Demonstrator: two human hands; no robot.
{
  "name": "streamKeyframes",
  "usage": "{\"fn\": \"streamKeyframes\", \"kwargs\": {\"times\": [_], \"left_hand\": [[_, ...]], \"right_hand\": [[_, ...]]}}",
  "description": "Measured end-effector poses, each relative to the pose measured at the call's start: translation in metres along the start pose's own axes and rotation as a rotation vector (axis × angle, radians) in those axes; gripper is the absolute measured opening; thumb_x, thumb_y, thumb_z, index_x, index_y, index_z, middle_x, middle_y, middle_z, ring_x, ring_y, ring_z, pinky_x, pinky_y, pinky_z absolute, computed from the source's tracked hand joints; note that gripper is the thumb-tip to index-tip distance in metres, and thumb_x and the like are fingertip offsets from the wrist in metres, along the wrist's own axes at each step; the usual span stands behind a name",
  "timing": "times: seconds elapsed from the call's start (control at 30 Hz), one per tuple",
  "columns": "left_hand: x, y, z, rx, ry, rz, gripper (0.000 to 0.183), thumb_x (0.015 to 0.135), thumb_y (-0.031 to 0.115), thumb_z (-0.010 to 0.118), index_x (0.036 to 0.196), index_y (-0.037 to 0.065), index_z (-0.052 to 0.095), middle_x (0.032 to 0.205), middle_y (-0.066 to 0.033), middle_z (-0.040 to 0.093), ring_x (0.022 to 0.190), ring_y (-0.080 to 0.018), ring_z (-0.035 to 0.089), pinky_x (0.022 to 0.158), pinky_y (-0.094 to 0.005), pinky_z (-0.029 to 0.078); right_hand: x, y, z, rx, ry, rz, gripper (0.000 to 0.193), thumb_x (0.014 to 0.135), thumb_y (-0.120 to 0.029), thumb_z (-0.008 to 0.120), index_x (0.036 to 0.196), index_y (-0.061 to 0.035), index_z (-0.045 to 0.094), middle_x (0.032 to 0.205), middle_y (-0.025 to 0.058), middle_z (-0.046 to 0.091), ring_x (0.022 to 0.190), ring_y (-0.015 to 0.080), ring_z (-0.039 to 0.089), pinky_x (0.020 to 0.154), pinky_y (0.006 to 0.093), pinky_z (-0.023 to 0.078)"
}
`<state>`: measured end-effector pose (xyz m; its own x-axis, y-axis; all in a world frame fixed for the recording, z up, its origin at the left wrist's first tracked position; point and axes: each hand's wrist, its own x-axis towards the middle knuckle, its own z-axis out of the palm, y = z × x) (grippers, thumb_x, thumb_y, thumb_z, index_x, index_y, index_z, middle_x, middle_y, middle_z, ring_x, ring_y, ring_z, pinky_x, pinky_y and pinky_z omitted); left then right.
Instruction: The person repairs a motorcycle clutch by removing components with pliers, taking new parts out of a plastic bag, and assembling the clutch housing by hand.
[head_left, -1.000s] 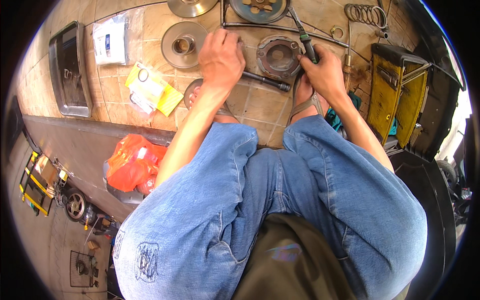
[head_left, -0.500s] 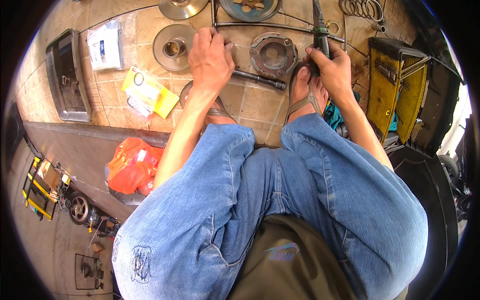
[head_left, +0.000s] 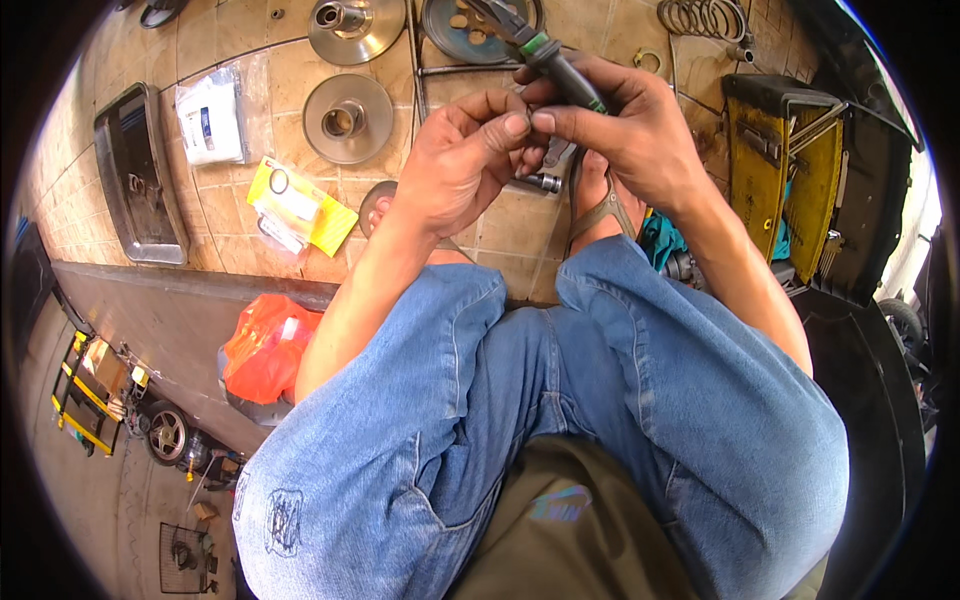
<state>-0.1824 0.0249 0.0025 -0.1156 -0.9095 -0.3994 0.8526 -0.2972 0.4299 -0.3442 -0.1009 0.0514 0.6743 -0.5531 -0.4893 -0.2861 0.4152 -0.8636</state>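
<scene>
Above the tiled floor my two hands meet at the fingertips. My left hand is closed in a pinch; whatever lies between its thumb and fingers is too small and covered to name. Black-and-green-handled pliers rest in my closed right hand, their jaws pointing up and left. My right thumb and forefinger touch the left fingertips. Beneath the hands, the end of a socket wrench shows, while the round clutch part there is mostly hidden. A steel pulley disc lies left of my left hand.
Farther off lie another steel disc, a perforated round plate and a coil spring. At left are a black tray, a white packet and a yellow packet. A yellow-and-black toolbox stands right; an orange bag sits lower left.
My left hand has risen off the floor beside the steel disc and moved right. My right hand has brought the pliers left, tilting them, and the fingertips now meet.
</scene>
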Motion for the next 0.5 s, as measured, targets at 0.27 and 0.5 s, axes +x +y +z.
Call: {"fn": "streamKeyframes", "kwargs": {"times": [0.27,0.5], "left_hand": [[0.002,-0.005,0.001,0.239,0.161,-0.061,0.018,0.103,0.016,0.065,0.112,0.0,0.066,0.096,-0.0064,0.07,0.081,-0.0138,0.064,0.073,-0.0279,0.051],[0.0,-0.011,-0.004,0.532,0.137,-0.104,0.018,0.099,0.017,0.069,0.105,-0.001,0.068,0.086,-0.0018,0.068,0.074,-0.0081,0.061,0.066,-0.0237,0.048]], "right_hand": [[0.001,0.017,-0.005,-0.101,0.018,0.058,0.024,0.09,-0.014,0.073,0.107,0.0035,0.072,0.089,0.0071,0.074,0.085,0.0143,0.07,0.08,0.0291,0.055],[-0.001,0.015,-0.004,-0.342,-0.004,0.111,0.031,0.09,-0.016,0.074,0.112,0.0045,0.073,0.094,0.0092,0.076,0.089,0.0161,0.07,0.084,0.0315,0.054]]}}
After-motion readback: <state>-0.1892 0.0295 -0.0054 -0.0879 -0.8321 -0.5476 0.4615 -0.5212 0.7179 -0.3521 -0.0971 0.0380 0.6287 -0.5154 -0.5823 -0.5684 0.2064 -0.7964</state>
